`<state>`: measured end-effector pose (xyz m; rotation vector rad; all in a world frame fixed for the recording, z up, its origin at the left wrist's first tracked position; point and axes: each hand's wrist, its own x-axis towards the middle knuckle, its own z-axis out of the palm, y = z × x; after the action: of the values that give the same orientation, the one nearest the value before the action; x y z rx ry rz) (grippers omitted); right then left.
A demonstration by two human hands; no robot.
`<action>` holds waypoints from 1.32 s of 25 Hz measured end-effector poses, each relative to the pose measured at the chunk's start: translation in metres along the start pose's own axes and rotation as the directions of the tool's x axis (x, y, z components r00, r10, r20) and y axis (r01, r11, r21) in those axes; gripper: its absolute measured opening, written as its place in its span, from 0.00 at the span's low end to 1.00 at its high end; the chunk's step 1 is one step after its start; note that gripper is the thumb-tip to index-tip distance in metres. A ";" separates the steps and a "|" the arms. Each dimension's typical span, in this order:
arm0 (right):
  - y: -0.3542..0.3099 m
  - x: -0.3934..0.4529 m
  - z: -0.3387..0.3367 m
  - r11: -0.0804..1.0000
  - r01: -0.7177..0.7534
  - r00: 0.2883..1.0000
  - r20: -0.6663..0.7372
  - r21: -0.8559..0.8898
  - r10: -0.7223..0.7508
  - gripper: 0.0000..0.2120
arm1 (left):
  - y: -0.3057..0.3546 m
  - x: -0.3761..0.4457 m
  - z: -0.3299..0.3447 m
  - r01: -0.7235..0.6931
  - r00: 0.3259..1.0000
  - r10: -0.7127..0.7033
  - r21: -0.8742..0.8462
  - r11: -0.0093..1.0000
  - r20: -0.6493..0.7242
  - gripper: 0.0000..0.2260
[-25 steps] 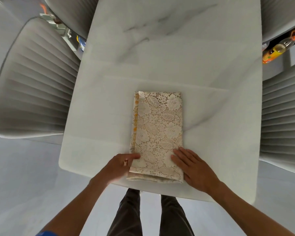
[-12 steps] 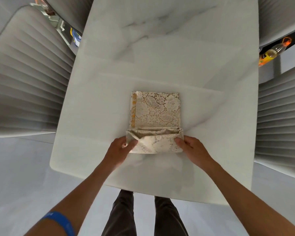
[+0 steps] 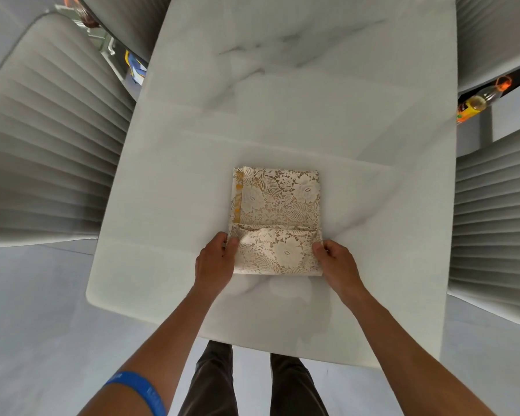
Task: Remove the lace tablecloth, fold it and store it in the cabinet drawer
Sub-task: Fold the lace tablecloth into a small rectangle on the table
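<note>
The cream lace tablecloth (image 3: 278, 205) lies folded into a small rectangle on the white marble table (image 3: 282, 100), with a yellow strip along its left edge. Its near end is turned up and over the rest, forming a raised flap. My left hand (image 3: 215, 259) pinches the flap's left corner and my right hand (image 3: 335, 261) pinches its right corner. No cabinet or drawer is in view.
Grey ribbed chairs stand at the table's left (image 3: 42, 139) and right (image 3: 496, 217), with more chair backs at the far corners. An orange-capped bottle (image 3: 478, 100) shows beyond the right edge. The table's near edge is just above my legs.
Both hands lifted the cloth's near end off the table and carried it away from me, over the rest of the cloth. The flap now covers more of the cloth.
</note>
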<state>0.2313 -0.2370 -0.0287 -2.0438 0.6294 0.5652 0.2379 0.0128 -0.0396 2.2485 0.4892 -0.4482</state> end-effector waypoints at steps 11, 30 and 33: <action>-0.002 -0.027 0.058 0.484 0.539 0.781 0.194 -0.690 -0.593 0.25 | -0.001 0.002 -0.003 -0.028 0.999 0.028 0.008 1.000 -0.038 0.17; 0.015 0.031 -0.039 0.215 0.735 0.658 0.600 -0.643 -0.454 0.46 | -0.019 0.060 -0.053 -0.840 0.542 0.548 0.423 0.339 0.637 0.47; 0.022 0.040 -0.045 0.167 0.756 0.623 0.618 -0.633 -0.479 0.55 | -0.019 0.060 -0.047 -0.849 0.526 0.673 0.356 0.389 0.519 0.45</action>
<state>0.2546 -0.2946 -0.0446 -2.7812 -0.9856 0.6942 0.2880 0.0722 -0.0491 2.5812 -1.0328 -0.4333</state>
